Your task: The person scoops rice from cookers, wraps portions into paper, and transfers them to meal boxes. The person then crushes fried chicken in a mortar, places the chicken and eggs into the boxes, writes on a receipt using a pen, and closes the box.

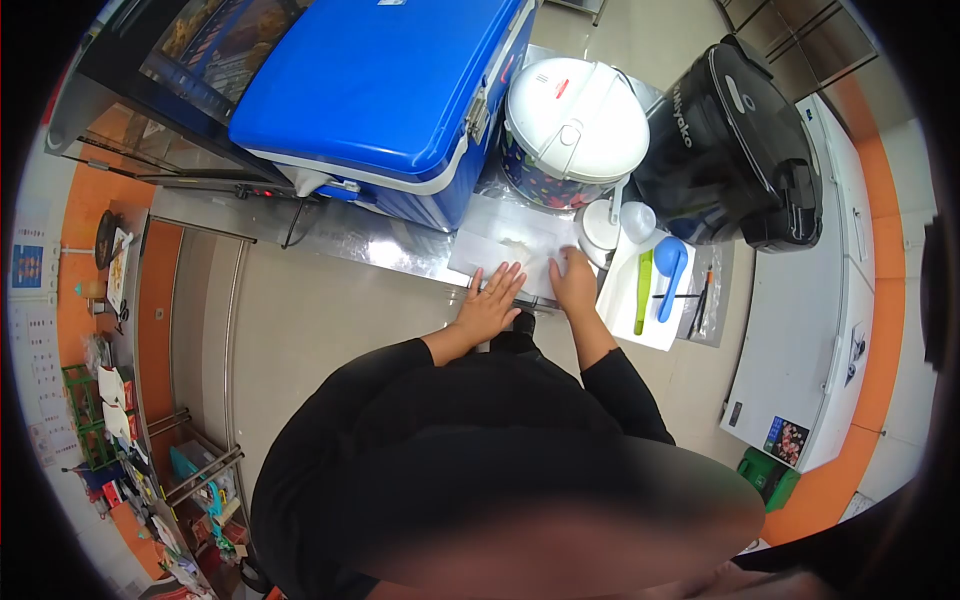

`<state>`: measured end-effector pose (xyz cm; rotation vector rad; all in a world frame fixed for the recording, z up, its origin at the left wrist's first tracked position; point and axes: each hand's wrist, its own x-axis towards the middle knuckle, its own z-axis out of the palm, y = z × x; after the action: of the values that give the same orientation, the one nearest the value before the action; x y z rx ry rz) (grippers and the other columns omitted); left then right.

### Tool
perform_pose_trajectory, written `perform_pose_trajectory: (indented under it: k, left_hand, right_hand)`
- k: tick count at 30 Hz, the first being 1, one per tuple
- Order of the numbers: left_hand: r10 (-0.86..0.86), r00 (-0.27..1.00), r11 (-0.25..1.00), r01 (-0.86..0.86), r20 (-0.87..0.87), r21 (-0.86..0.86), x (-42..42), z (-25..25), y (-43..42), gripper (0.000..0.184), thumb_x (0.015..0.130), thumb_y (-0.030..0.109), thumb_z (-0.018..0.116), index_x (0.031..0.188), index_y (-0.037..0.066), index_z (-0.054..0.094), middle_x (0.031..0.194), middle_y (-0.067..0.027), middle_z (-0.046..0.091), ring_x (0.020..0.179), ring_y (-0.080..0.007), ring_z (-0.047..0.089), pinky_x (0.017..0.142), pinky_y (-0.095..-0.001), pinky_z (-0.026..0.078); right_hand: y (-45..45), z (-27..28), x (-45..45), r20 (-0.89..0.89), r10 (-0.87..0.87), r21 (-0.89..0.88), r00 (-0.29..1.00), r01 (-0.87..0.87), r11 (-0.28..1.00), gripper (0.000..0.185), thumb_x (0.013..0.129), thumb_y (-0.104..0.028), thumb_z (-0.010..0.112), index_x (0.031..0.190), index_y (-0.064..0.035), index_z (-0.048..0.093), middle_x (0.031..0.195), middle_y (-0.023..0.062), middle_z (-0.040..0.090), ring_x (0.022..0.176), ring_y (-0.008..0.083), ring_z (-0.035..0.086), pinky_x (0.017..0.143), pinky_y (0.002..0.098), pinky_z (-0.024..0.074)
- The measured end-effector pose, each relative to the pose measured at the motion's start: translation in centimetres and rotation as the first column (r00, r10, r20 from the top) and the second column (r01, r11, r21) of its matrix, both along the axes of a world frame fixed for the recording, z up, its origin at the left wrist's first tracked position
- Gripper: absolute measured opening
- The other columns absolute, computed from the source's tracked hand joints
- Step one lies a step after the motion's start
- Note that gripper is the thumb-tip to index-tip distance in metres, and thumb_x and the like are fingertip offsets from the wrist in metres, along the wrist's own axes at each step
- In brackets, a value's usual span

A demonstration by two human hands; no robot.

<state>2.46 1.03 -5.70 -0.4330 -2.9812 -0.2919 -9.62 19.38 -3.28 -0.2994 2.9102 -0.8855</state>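
Grip of the left hand (487, 308) is open: fingers extended and spread, palm down on the near part of a thin, whitish, rectangular sheet (485, 228), nothing enclosed. The right hand (574, 285) bends at the sheet's right side; whether its fingers pinch the edge cannot be told. Such placement appears to keep the sheet flat and square to the body.

The sheet lies on the shiny metal counter (370, 240), in front of a white-lidded container with a patterned body (575, 110). A large blue cooler with a white rim (370, 80) and a black lidded vessel (700, 150) flank that container, leaving the near strip accessible. A green utensil (643, 290) and a blue spoon (672, 275) lie on a white tray (622, 290), presumably for easy reach.

Closed lids conceal all contents. A faint patch on the sheet is unidentifiable, and the right fingertips are indistinct.
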Motion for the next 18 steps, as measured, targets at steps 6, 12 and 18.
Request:
perform_pose_trajectory:
  k: [6,12,18]
  left_hand:
    - [0.027,0.997,0.998,-0.032,-0.076,-0.062,-0.6,-0.6,0.1,0.072,0.096,0.047,0.051,0.155,0.012,0.031,0.163,-0.0056,0.027,0.152,-0.0194,0.018,0.120,-0.0538,0.004]
    - [0.067,0.993,0.996,-0.072,-0.100,-0.052,-0.7,-0.4,0.3,0.071,0.096,0.046,0.050,0.154,0.009,0.033,0.163,-0.0056,0.028,0.151,-0.0186,0.020,0.119,-0.0533,0.005]
    - [0.081,0.996,0.997,-0.081,-0.045,0.008,-0.8,0.1,0.2,0.070,0.095,0.042,0.052,0.153,0.009,0.034,0.163,-0.0066,0.028,0.152,-0.0198,0.021,0.118,-0.0548,0.006]
  right_hand:
    - [-3.7,-2.0,-6.8,-0.447,0.387,0.113,0.807,-0.378,0.919,0.035,0.085,-0.014,0.066,0.117,0.0017,0.064,0.115,0.0194,0.064,0.101,0.0356,0.062,0.089,0.0434,0.0500]
    - [-5.0,-2.1,-7.8,-0.378,0.478,0.285,0.792,-0.392,0.875,0.034,0.084,-0.014,0.068,0.113,0.0021,0.064,0.105,0.0165,0.064,0.091,0.0332,0.062,0.082,0.0429,0.0511]
    - [-3.6,2.2,-9.2,0.094,0.683,-0.137,0.724,-0.670,0.729,0.022,0.082,-0.016,0.070,0.098,-0.0027,0.067,0.100,0.0168,0.066,0.089,0.0358,0.064,0.081,0.0424,0.0507]
